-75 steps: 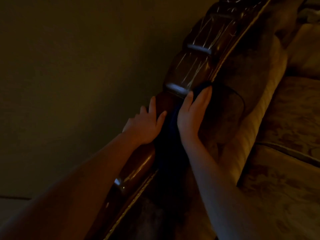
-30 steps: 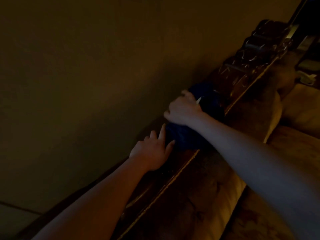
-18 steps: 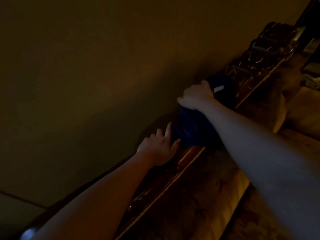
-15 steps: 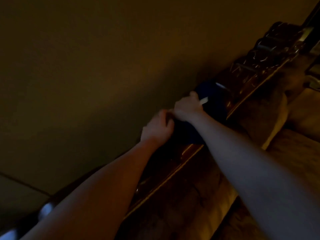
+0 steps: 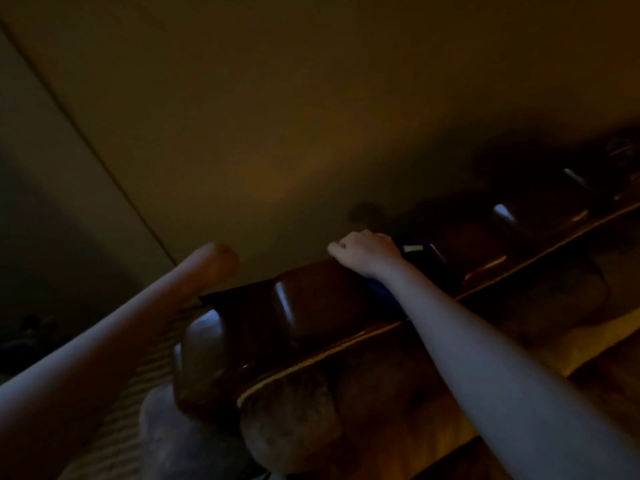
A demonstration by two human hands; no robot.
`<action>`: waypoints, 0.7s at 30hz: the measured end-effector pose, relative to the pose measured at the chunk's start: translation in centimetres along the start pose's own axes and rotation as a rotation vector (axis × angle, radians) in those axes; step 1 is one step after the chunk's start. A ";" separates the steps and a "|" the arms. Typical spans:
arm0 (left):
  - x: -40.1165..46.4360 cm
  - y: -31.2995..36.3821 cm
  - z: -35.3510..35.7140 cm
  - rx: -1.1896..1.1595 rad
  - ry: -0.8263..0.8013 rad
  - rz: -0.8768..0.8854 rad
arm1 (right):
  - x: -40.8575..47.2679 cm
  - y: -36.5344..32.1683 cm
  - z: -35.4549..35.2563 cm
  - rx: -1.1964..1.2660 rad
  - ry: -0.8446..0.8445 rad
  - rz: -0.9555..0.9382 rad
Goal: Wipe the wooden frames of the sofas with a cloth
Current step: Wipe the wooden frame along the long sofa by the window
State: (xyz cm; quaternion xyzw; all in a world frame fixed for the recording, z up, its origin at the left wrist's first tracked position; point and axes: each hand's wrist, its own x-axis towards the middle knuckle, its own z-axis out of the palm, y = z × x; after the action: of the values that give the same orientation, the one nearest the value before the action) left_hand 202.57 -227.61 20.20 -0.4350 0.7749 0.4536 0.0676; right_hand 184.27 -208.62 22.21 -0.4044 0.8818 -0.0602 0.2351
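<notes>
1. Right hand: it rests on top of the carved wooden frame of the sofa, fingers curled over the rail's far edge and clenched on the cloth.
2. Cloth: dark blue, with a pale tag showing. It lies bunched on the frame under and just beyond the right hand, and part of it hangs below the wrist on the near face.
3. Left hand: it is off the frame, raised beside the rail's end near the wall. Only its back shows in the dim light; its grip cannot be told.
4. Cushion: the upholstered back sits directly below the frame's gilt edge.
5. Risk, missed areas: the frame has grooves and rounded lobes. A bunched cloth may bridge the grooves and leave dust in them.
6. Risk, poor light: the scene is very dark, so streaks or skipped sections would probably go unseen.
7. Risk, lost cloth: the wall stands close behind the rail. A loosened grip at the far edge could drop the cloth behind the sofa.
</notes>
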 end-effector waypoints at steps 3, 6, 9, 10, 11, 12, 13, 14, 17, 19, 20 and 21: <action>-3.9 -3.1 -0.2 -0.098 0.006 -0.026 | -0.5 -1.6 0.5 -0.097 0.016 0.010; -7.1 -5.1 1.6 -0.261 0.087 -0.012 | -1.9 -2.2 0.5 -0.095 0.076 0.013; -7.8 -5.6 3.5 -0.293 0.275 0.048 | -3.8 -4.6 2.0 -0.029 0.178 -0.085; -7.9 -5.5 3.7 -0.283 0.315 0.064 | -4.4 -5.8 2.6 -0.018 0.215 -0.145; -8.1 -5.4 3.8 -0.270 0.337 0.075 | -5.1 -7.0 3.4 -0.021 0.250 -0.216; -8.0 -5.5 3.9 -0.260 0.348 0.083 | -5.8 -8.3 4.3 -0.033 0.289 -0.290; -7.9 -5.4 3.9 -0.246 0.361 0.087 | -6.5 -9.4 5.4 -0.048 0.335 -0.349; -7.8 -5.4 4.0 -0.231 0.376 0.095 | -7.1 -10.4 6.7 -0.060 0.385 -0.386; -7.6 -5.6 4.4 -0.212 0.408 0.119 | -9.1 -12.3 10.9 -0.090 0.624 -0.421; -7.4 -5.9 4.5 -0.243 0.409 0.143 | -10.3 -12.9 13.7 -0.008 0.784 -0.458; -7.3 -5.9 4.4 -0.268 0.406 0.148 | -10.9 -13.0 15.2 0.026 0.814 -0.487; -7.3 -5.9 4.4 -0.282 0.400 0.146 | -11.4 -12.9 16.6 0.021 0.827 -0.525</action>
State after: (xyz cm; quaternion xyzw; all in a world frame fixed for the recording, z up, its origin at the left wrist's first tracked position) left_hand 210.14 -221.07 17.49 -0.4642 0.7314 0.4655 -0.1813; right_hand 207.20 -207.37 15.59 -0.5530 0.7688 -0.2819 -0.1537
